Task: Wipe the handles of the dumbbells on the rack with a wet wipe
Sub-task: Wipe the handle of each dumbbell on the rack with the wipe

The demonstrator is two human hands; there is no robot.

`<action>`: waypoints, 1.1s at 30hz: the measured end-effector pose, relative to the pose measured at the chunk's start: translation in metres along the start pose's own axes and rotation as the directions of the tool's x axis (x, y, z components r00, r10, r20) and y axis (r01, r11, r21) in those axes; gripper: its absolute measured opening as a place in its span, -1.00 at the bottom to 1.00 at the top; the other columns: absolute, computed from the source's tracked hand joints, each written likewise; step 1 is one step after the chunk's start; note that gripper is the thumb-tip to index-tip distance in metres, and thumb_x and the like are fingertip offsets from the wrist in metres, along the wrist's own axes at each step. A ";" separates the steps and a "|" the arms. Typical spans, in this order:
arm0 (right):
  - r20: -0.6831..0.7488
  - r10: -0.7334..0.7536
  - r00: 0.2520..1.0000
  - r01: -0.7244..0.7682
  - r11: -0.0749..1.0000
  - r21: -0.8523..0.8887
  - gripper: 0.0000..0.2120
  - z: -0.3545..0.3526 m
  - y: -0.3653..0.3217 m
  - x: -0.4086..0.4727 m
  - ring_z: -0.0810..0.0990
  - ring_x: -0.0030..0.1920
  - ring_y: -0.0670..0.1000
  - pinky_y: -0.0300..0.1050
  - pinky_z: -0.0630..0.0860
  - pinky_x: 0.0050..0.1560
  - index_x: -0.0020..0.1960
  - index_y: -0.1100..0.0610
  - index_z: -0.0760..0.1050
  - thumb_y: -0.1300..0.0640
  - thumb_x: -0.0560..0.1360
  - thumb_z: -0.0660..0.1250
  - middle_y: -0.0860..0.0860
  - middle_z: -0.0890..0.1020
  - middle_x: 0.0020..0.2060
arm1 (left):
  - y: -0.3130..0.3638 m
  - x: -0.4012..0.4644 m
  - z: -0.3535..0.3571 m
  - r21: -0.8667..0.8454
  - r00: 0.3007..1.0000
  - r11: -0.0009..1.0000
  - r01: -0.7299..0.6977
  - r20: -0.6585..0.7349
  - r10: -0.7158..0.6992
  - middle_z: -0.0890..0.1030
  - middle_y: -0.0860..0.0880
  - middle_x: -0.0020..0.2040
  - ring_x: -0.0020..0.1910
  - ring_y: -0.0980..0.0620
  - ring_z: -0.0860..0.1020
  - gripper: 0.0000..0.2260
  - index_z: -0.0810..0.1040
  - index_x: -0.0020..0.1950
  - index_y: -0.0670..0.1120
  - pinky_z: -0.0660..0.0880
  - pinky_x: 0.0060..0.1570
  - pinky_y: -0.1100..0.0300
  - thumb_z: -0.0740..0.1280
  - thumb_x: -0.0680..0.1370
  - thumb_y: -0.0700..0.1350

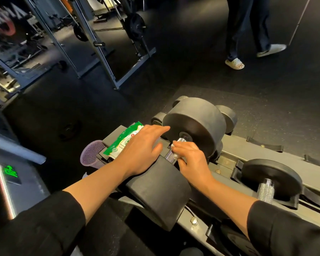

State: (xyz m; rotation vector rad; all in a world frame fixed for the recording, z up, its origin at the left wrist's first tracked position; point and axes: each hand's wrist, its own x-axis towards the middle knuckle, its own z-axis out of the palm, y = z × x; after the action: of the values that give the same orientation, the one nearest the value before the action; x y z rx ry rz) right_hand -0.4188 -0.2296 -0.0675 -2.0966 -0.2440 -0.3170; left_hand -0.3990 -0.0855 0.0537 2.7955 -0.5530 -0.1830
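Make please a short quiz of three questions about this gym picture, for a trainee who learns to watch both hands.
1. True or false: the right hand holds a white wet wipe around the handle of the big dumbbell.
2. What lies under the fingers of the left hand? A) a towel B) the green wipes packet C) a bottle
3. Fill in: the smaller dumbbell sits on the rack to the ____ of the big one.

Key: 1 true. 2 B. 3 right.
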 end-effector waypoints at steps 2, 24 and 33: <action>0.048 -0.091 0.995 0.090 0.996 0.016 -0.64 0.003 0.000 -0.003 0.56 0.18 0.07 -0.22 0.36 0.27 0.05 0.23 0.64 0.49 0.30 0.40 0.10 0.64 0.08 | 0.000 0.000 0.000 0.003 1.000 1.000 0.001 0.000 -0.001 0.33 0.12 0.44 0.42 0.16 0.24 -0.57 0.26 0.47 0.13 0.18 0.34 0.21 0.18 0.61 -0.11; 0.179 -0.175 0.968 0.224 0.924 -0.311 -0.45 -0.003 0.001 0.008 0.62 0.06 0.05 -0.16 0.49 0.12 0.02 0.14 0.64 0.35 0.04 0.59 0.00 0.66 0.01 | -0.011 0.010 0.002 -0.115 0.996 0.990 0.077 -0.041 -0.082 0.41 0.09 0.39 0.38 0.10 0.32 -0.54 0.34 0.42 0.10 0.27 0.39 0.07 0.31 0.54 -0.12; -0.020 0.226 0.974 -0.226 0.969 -0.102 -0.57 -0.015 -0.024 0.033 0.54 0.13 -0.13 -0.46 0.40 0.14 0.13 0.06 0.61 0.47 0.41 0.27 -0.06 0.64 0.07 | -0.067 0.073 0.010 -0.401 0.957 0.875 -0.272 -0.019 0.289 0.46 0.08 0.35 0.36 0.08 0.37 -0.45 0.40 0.39 0.08 0.31 0.38 0.03 0.40 0.46 -0.27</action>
State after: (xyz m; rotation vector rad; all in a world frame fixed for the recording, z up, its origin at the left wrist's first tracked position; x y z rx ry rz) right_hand -0.3969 -0.2289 -0.0304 -2.2000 0.0181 -0.2046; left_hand -0.3104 -0.0573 0.0190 2.2895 -0.8216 -0.2602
